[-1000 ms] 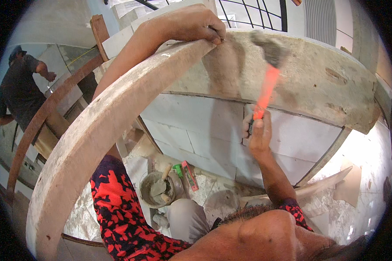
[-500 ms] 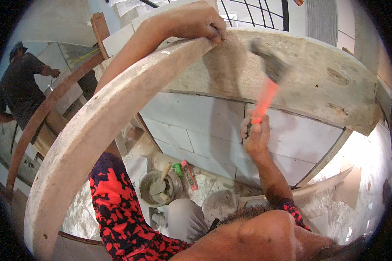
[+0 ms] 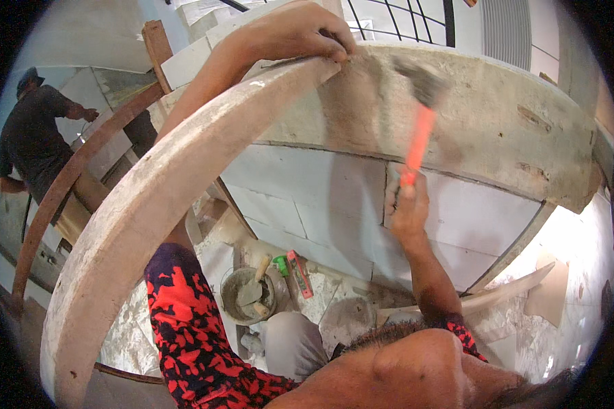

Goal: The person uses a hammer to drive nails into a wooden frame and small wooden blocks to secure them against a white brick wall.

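Observation:
My right hand [image 3: 409, 208] is closed round the orange handle of a hammer [image 3: 418, 140]. The dark hammer head, blurred by motion, is up in front of a wide wooden board [image 3: 477, 116] on the wall. My left arm reaches over a long pale timber plank [image 3: 177, 167], which runs from lower left to the board. At the plank's far end, my left hand [image 3: 307, 33] has its fingers bent and pinched together right by the joint. Whatever is between those fingertips is too small to make out. A gap separates the hammer head from my left hand.
Below are a bucket of mortar [image 3: 232, 300] with a trowel [image 3: 251, 290], and a red level [image 3: 299, 274] beside a green object [image 3: 281, 264]. White blocks [image 3: 334, 184] form the wall under the board. At left, a co-worker [image 3: 37, 136] stands behind a brown plank [image 3: 82, 153].
The hammer has shifted slightly and its head is a little higher. My left hand's fingers have moved a bit at the joint, staying in the same place.

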A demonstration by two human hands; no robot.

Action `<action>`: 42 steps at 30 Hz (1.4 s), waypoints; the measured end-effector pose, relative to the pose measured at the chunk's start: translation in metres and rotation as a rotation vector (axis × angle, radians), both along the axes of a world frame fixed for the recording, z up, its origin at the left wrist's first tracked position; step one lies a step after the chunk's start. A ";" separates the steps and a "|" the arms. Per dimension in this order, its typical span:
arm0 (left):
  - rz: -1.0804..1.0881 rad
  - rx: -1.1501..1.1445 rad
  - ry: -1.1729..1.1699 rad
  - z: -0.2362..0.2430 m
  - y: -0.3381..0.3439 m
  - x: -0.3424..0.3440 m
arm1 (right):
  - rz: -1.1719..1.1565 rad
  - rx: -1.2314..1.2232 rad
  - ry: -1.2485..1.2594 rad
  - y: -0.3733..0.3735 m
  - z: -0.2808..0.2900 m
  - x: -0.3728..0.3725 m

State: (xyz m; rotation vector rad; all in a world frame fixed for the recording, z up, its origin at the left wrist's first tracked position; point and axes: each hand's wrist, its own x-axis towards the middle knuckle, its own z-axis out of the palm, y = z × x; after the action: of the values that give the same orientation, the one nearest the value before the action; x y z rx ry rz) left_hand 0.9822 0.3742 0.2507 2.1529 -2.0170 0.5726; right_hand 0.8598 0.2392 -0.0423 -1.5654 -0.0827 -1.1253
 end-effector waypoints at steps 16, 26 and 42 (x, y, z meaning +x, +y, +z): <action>-0.119 -0.745 0.149 -0.104 0.048 0.072 | 0.084 -0.106 -0.047 -0.003 0.000 -0.009; -0.009 -0.821 -0.375 -0.115 0.014 0.082 | 0.167 -0.072 -0.073 0.012 0.005 0.011; -0.005 -0.880 -0.457 -0.114 0.009 0.096 | 0.082 -0.088 -0.099 0.001 0.000 0.020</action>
State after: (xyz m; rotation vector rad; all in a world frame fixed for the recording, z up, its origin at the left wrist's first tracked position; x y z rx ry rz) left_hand 1.0782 0.3835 0.1364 1.5428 -1.4568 1.6817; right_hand 0.8794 0.2407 -0.0421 -1.5689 -0.2633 -1.1477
